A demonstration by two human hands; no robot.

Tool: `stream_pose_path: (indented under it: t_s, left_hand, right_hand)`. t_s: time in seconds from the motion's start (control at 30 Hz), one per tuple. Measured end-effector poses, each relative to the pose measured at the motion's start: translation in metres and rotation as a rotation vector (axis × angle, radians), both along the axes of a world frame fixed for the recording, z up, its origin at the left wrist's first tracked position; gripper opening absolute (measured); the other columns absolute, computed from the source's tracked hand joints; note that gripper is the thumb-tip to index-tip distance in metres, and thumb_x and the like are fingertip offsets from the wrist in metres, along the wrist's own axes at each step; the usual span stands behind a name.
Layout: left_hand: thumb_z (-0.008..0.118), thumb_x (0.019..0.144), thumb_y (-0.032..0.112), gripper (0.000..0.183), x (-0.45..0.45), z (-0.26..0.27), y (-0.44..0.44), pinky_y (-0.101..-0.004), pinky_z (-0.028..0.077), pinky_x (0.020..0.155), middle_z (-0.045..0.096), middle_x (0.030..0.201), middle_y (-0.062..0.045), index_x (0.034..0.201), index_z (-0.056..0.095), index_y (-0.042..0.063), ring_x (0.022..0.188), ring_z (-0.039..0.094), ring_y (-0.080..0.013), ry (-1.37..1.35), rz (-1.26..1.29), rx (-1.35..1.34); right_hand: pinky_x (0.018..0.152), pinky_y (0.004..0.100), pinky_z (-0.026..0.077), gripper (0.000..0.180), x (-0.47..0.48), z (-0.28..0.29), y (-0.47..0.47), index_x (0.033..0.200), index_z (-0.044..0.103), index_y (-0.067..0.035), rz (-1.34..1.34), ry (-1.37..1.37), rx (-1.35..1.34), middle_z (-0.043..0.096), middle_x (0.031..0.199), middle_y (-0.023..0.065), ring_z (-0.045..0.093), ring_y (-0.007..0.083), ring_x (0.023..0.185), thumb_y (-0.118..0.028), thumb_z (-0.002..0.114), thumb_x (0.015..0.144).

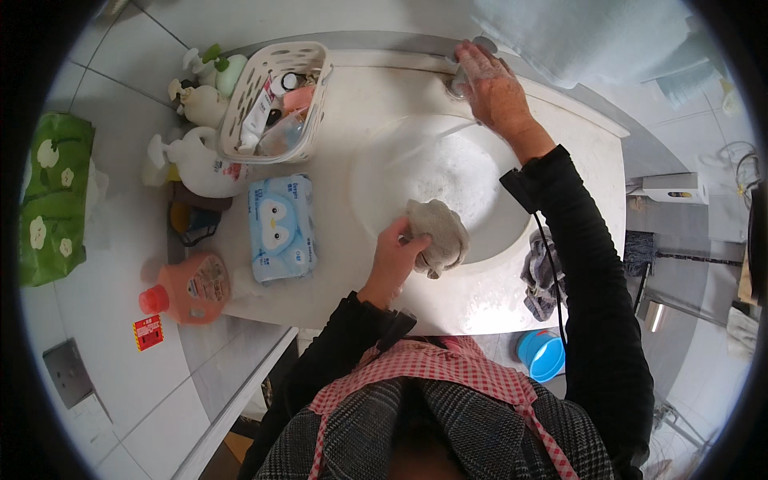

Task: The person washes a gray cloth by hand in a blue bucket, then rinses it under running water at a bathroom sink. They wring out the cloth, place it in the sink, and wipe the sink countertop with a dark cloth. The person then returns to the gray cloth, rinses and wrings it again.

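Observation:
Over the near rim of the round white washbasin, my left hand pinches a bunched grey-beige cloth item, between thumb and fingers. My right hand lies over the metal faucet at the back of the basin, its fingers by the handle. Whether they grip it is hidden by the hand. A pale streak like running water slants across the basin. White suds float in the water below. Wet, dark grey fabric lies bunched on the counter, right of the basin.
Left on the counter are a white plastic basket of toiletries, a blue wipes pack, several pump bottles and an orange jug. A blue bucket stands below the front edge. A cable hangs from my right sleeve.

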State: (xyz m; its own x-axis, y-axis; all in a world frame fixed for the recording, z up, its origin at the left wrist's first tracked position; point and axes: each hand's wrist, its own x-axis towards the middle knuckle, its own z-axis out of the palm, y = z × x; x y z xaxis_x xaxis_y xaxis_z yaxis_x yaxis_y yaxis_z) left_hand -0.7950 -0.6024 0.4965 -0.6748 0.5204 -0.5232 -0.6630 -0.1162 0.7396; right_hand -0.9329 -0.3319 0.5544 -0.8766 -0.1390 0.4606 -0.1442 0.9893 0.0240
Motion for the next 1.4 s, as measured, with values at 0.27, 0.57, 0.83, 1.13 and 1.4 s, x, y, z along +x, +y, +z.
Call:
stream_pose_path:
  t_s: [0.27,0.57,0.83,1.13,1.4]
  left_hand:
    - [0.061,0.087,0.001,0.032,-0.006,0.013,0.004,-0.0321,0.051,0.086,0.060,0.107,-0.009,0.119,0.055,-0.003,0.096,0.059,-0.0171,-0.028,0.123,0.071]
    - [0.059,0.089,0.001,0.031,-0.051,0.001,0.009,-0.0268,0.054,0.078,0.065,0.103,-0.011,0.120,0.056,-0.006,0.086,0.064,-0.0142,0.499,-0.110,-0.083]
    - [0.067,0.085,0.006,0.020,-0.081,0.034,0.006,-0.0254,0.053,0.059,0.064,0.082,-0.004,0.104,0.062,0.001,0.070,0.061,-0.0098,0.666,-0.021,-0.277]
    - [0.065,0.091,0.020,0.029,-0.076,0.029,0.008,-0.0280,0.053,0.065,0.066,0.090,-0.009,0.112,0.057,0.003,0.079,0.067,-0.0167,0.498,-0.034,-0.196]
    - [0.055,0.098,0.035,0.041,-0.060,0.072,0.072,-0.0307,0.052,0.078,0.066,0.092,-0.004,0.111,0.061,-0.003,0.084,0.063,-0.0125,0.484,-0.362,-0.011]
  right_hand:
    - [0.098,0.0374,0.045,0.056,0.132,-0.030,-0.036,0.137,0.046,-0.006,-0.007,-0.477,-0.829,0.054,0.134,0.0141,0.055,0.0255,0.117,-0.023,0.068,0.089]
    - [0.075,0.0302,0.053,0.054,0.168,-0.041,-0.044,0.108,0.064,0.009,-0.409,-0.518,-1.635,0.070,0.093,0.0121,0.065,0.0188,0.082,-0.040,0.071,0.087]
    - [0.061,0.0365,0.047,0.048,0.163,0.037,-0.026,0.097,0.066,0.009,-0.333,-0.192,-0.881,0.064,0.069,0.0143,0.056,0.0167,0.064,-0.040,0.065,0.090]
    - [0.082,0.0319,0.049,0.054,0.138,0.098,-0.038,0.110,0.064,0.009,-0.353,-0.222,-1.431,0.067,0.096,0.0168,0.061,0.0205,0.090,-0.042,0.059,0.093]
    - [0.083,0.0293,0.049,0.038,0.148,0.063,-0.041,0.119,0.064,0.003,-0.209,-0.239,-1.459,0.067,0.101,0.0119,0.060,0.0177,0.090,-0.026,0.059,0.095]
